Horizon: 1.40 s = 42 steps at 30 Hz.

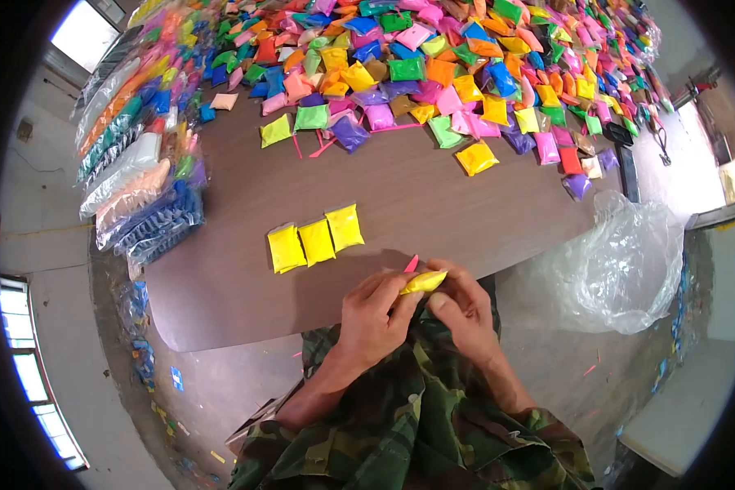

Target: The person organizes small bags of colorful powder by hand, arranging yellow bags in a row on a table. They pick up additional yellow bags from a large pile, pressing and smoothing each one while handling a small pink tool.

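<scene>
Camouflage clothing is filling the foreground. Over the near edge of the table, the left hand and right hand are both pinching a yellow packet. Beyond them, three flat yellow packets are lying in a row toward the left edge, while multicoloured packets are crowding the far edge.

Likely a workshop, given heaped packets

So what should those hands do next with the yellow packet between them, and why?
Maybe lay the held packet from the left hand beside the three packets: it's yellow like them, and they lie in a row on the table.
</scene>
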{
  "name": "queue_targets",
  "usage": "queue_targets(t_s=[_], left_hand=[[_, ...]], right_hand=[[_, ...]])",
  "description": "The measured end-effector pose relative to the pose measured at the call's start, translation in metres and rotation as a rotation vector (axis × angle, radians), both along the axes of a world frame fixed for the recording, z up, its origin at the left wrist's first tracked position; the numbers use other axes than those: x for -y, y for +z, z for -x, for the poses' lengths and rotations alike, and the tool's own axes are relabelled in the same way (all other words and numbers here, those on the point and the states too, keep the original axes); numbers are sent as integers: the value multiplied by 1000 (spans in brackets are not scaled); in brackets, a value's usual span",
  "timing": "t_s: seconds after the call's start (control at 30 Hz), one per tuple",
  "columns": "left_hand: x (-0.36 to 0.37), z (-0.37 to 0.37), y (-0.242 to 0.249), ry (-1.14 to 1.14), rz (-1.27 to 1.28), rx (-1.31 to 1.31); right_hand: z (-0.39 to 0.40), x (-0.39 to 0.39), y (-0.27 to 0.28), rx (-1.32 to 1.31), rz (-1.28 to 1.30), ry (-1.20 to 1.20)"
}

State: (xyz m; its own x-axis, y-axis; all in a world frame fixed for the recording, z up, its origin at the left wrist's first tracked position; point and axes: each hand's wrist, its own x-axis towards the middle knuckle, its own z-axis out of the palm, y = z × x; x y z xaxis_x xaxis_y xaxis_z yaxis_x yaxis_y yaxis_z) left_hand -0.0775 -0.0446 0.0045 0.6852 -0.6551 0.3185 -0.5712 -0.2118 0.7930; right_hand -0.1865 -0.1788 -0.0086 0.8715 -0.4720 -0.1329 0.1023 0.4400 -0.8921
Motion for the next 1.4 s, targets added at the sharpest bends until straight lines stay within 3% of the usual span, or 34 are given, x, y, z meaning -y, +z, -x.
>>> queue_targets(t_s=[0.17, 0.27, 0.47, 0.77, 0.87, 1.0, 1.1, 1.3, 1.4], left_hand=[[-11, 1, 0, -7, -65, -217], [-10, 2, -2, 36, 59, -177], [-18, 0, -5, -35, 69, -503], [-24, 6, -13, -5, -15, -348], [-23, 10, -8, -35, 118, -655], [-27, 10, -1, -17, 121, -734], [-31, 8, -3, 31, 65, -685], [-30, 18, -6, 81, 49, -235], [-33, 24, 3, 78, 68, -367]], right_hand=[[-2, -7, -23, 76, -37, 8], [-1, -8, -26, 66, -28, -1], [0, -3, -25, 21, -104, 51], [-4, -4, -21, -15, -87, 76], [-2, -11, -25, -34, -55, 32], [-1, -10, -18, -34, -19, 87], [-2, -15, -10, -17, -1, 114], [3, -22, -14, -55, -3, 106], [6, -26, -13, -21, -14, 68]])
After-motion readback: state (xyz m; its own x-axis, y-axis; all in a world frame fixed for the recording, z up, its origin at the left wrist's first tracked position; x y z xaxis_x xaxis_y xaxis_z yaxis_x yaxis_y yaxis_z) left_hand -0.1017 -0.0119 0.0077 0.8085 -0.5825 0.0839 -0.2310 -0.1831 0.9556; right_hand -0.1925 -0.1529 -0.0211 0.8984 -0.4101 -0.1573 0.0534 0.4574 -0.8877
